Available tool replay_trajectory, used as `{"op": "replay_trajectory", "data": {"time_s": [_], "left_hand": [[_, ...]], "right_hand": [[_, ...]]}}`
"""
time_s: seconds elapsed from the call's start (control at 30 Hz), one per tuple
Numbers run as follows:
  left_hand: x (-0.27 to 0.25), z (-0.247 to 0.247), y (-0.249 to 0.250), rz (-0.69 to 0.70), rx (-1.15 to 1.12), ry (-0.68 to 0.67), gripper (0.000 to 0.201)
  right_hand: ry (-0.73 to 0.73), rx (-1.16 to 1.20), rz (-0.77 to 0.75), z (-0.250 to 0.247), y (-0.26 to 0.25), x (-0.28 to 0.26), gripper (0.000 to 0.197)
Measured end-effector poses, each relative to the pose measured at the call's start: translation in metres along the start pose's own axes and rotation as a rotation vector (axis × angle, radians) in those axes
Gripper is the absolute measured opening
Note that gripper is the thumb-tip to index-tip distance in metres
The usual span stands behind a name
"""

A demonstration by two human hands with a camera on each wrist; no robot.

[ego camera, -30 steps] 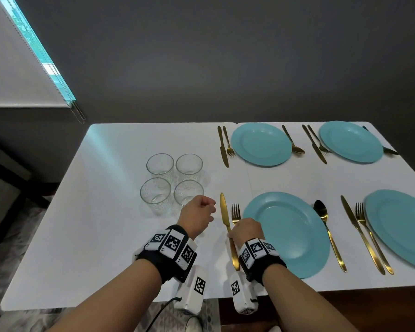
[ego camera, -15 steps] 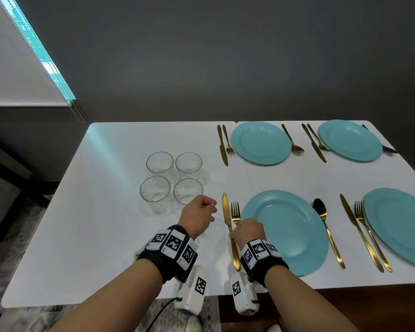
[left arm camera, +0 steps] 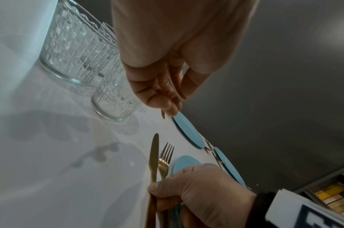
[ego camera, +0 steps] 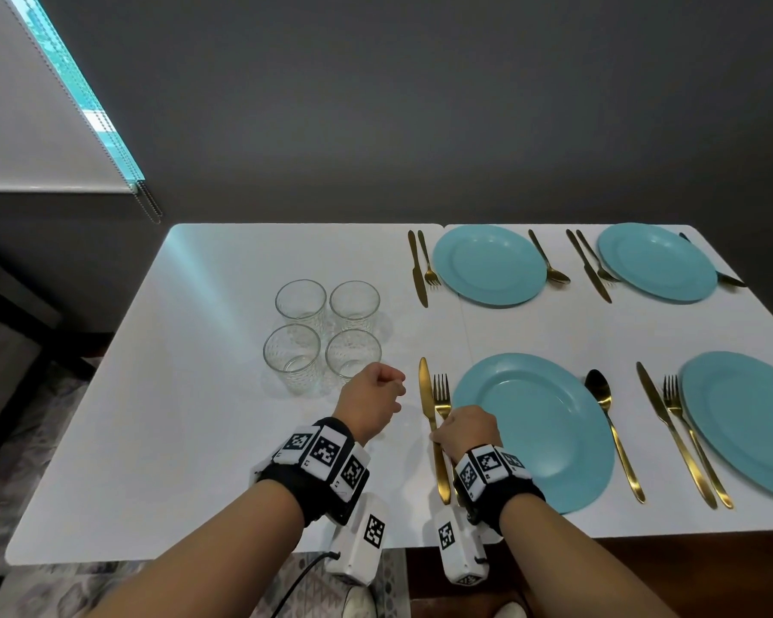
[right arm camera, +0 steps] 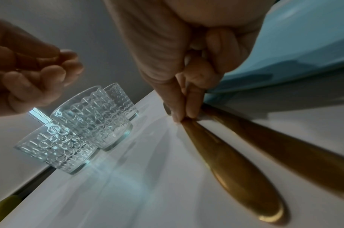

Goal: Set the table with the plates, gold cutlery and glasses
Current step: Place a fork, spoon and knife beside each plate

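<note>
On the white table (ego camera: 188,394), my right hand (ego camera: 465,432) pinches the handle of a gold knife (ego camera: 425,394) between thumb and forefinger. The knife lies flat beside a gold fork (ego camera: 441,390), left of the near teal plate (ego camera: 536,430). In the right wrist view the right hand (right arm camera: 183,118) holds the knife handle (right arm camera: 231,166) against the table, with the fork handle (right arm camera: 284,151) alongside. My left hand (ego camera: 371,401) hovers as an empty fist just right of the nearest of several clear glasses (ego camera: 352,354). Its curled fingers (left arm camera: 163,95) hold nothing.
A gold spoon (ego camera: 612,430) lies right of the near plate. Another plate (ego camera: 746,421) with a knife and fork is at the right edge. Two far plates (ego camera: 489,265) (ego camera: 657,263) have cutlery beside them. Bare tabletop spreads left of the glasses.
The knife has slid slightly to the right, closer to the fork, under my right hand. My left hand has stayed a fist near the glasses.
</note>
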State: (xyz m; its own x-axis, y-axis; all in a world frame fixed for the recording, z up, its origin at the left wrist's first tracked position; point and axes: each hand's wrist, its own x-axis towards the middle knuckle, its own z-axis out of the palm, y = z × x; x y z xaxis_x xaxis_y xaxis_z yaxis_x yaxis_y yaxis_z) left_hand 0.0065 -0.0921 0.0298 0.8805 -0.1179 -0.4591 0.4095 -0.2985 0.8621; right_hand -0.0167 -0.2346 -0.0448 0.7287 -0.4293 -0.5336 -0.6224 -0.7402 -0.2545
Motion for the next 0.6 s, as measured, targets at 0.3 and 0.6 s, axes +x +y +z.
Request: {"op": "replay_trajectory", "data": {"time_s": [0.3, 0.6], "left_hand": [[-0.0007, 0.0013, 0.0006, 0.005, 0.007, 0.005, 0.012], [-0.0023, 0.0015, 0.0024, 0.001, 0.007, 0.006, 0.013]], "right_hand": [[0.007, -0.011, -0.004, -0.0011, -0.0003, -0.0046, 0.022], [0.003, -0.008, -0.01, -0.001, 0.0008, -0.0073, 0.023]]}}
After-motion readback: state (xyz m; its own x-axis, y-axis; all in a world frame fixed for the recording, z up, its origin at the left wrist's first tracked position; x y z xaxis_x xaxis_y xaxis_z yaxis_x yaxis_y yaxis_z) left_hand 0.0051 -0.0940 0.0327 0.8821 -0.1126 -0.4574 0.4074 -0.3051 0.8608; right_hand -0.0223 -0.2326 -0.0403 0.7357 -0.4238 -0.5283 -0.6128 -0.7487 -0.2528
